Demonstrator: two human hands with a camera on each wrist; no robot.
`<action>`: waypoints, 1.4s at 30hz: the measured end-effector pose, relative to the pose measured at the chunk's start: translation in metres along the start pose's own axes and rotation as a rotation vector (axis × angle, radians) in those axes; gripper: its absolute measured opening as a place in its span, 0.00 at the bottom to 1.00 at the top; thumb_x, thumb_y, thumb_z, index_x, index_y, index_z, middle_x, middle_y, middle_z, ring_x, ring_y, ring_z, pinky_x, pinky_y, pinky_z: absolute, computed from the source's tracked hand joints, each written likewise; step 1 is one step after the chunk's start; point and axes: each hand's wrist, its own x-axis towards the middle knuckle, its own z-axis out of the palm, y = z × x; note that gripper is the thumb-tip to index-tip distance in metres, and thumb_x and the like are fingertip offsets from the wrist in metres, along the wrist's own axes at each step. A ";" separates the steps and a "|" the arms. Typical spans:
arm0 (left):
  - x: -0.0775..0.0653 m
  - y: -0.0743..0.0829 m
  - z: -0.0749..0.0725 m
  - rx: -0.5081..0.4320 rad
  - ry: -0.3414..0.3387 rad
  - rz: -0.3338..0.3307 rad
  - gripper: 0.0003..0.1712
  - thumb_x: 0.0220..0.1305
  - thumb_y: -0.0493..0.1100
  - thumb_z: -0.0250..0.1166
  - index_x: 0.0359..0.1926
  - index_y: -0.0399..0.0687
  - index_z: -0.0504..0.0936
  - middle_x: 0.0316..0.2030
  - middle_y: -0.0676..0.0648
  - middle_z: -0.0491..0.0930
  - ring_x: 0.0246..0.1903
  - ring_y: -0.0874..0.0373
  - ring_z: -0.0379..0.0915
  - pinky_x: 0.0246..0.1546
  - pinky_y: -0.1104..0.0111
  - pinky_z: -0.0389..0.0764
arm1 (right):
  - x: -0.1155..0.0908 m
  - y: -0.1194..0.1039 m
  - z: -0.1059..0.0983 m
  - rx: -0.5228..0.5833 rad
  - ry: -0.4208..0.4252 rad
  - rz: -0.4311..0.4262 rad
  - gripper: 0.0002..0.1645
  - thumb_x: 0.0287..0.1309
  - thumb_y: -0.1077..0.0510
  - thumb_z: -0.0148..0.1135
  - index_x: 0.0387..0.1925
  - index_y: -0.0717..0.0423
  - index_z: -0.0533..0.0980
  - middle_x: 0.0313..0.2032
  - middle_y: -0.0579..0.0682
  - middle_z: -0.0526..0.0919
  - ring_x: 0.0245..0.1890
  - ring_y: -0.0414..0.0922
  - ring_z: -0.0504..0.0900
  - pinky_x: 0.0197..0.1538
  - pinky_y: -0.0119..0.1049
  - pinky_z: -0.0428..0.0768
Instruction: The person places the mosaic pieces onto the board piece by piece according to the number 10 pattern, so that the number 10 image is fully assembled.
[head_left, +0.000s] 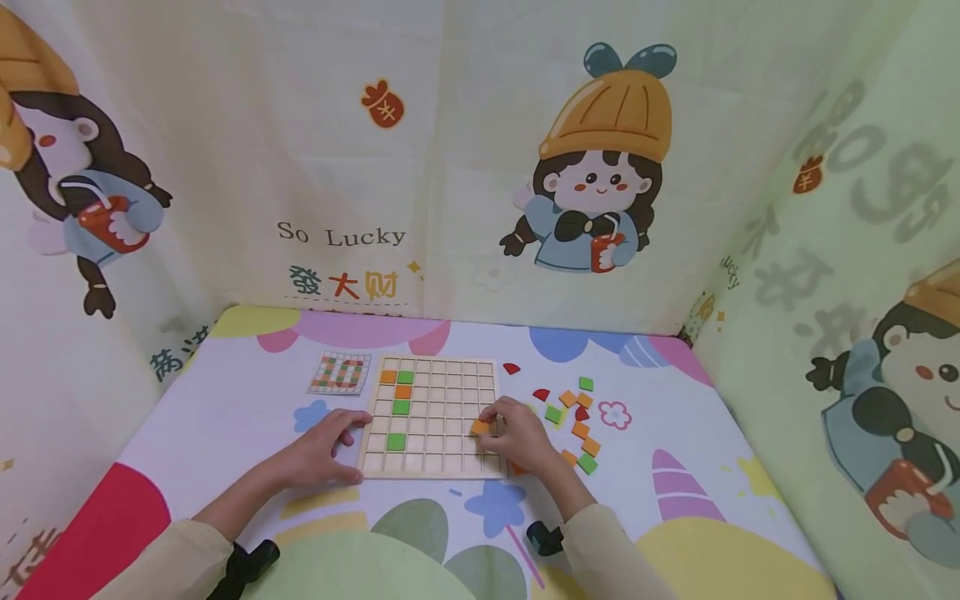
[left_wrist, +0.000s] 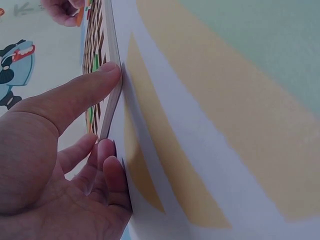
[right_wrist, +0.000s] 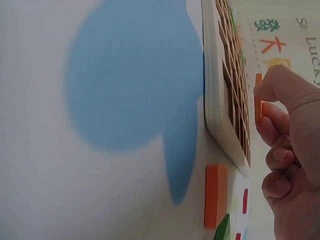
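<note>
A wooden grid board [head_left: 453, 417] lies on the table with green tiles and orange tiles in some cells on its left side. My right hand [head_left: 519, 435] pinches an orange square tile [head_left: 480, 427] between thumb and fingers, over the board's right columns. In the right wrist view that orange tile [right_wrist: 258, 98] stands on edge, above the grid. At the board's left side, my left hand [head_left: 322, 450] touches the edge with thumb and fingers spread apart. The left wrist view shows the thumb [left_wrist: 100, 82] against the board's side [left_wrist: 114, 95].
A small printed pattern card [head_left: 340, 372] lies beyond my left hand. Right of the board, loose orange tiles [head_left: 581, 430], green tiles [head_left: 587, 383] and red wedge pieces [head_left: 541, 394] are scattered. Another orange tile [right_wrist: 216, 196] sits close by the board's near right corner. Printed cloth walls surround the table.
</note>
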 end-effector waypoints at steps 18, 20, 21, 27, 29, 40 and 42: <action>0.000 0.000 0.001 -0.008 0.004 0.011 0.48 0.45 0.48 0.78 0.65 0.46 0.65 0.51 0.48 0.67 0.44 0.56 0.62 0.37 0.74 0.68 | 0.027 -0.036 0.025 0.028 -0.082 -0.026 0.11 0.49 0.56 0.67 0.38 0.46 0.82 0.36 0.38 0.79 0.39 0.37 0.74 0.45 0.31 0.76; 0.000 0.000 0.001 -0.006 0.002 0.009 0.48 0.45 0.49 0.78 0.66 0.46 0.65 0.50 0.48 0.66 0.44 0.56 0.62 0.37 0.74 0.68 | 0.030 -0.040 0.028 0.018 -0.089 -0.020 0.11 0.49 0.55 0.67 0.39 0.45 0.82 0.37 0.38 0.79 0.39 0.37 0.74 0.46 0.31 0.76; 0.000 0.000 0.002 -0.008 0.002 -0.002 0.48 0.44 0.49 0.79 0.66 0.47 0.65 0.50 0.49 0.66 0.44 0.57 0.62 0.37 0.74 0.68 | 0.032 -0.042 0.029 0.013 -0.090 -0.025 0.11 0.50 0.55 0.68 0.39 0.46 0.82 0.36 0.38 0.79 0.39 0.38 0.74 0.46 0.31 0.76; -0.001 0.002 -0.001 -0.006 0.011 0.014 0.47 0.44 0.48 0.79 0.65 0.46 0.66 0.48 0.48 0.67 0.42 0.57 0.62 0.35 0.74 0.67 | 0.040 -0.051 0.036 -0.012 -0.099 -0.059 0.12 0.51 0.53 0.70 0.40 0.47 0.83 0.37 0.39 0.80 0.40 0.38 0.75 0.47 0.33 0.76; -0.002 0.003 -0.001 -0.006 0.010 0.025 0.47 0.44 0.48 0.78 0.65 0.46 0.66 0.48 0.47 0.67 0.41 0.57 0.62 0.35 0.74 0.66 | 0.041 -0.054 0.037 -0.007 -0.102 -0.063 0.13 0.51 0.53 0.70 0.41 0.47 0.83 0.38 0.39 0.81 0.40 0.37 0.75 0.49 0.33 0.76; 0.000 0.003 -0.002 -0.001 -0.002 0.011 0.47 0.45 0.49 0.78 0.65 0.46 0.65 0.52 0.47 0.67 0.44 0.56 0.63 0.37 0.74 0.68 | 0.050 -0.068 0.050 0.004 -0.114 -0.085 0.13 0.52 0.53 0.69 0.42 0.46 0.83 0.38 0.38 0.80 0.41 0.36 0.75 0.50 0.31 0.76; 0.000 0.002 -0.002 0.002 -0.006 0.012 0.47 0.45 0.49 0.78 0.65 0.47 0.65 0.52 0.47 0.67 0.44 0.56 0.63 0.37 0.74 0.68 | 0.051 -0.070 0.052 0.005 -0.124 -0.068 0.13 0.53 0.53 0.69 0.42 0.46 0.83 0.38 0.38 0.80 0.41 0.36 0.75 0.50 0.31 0.76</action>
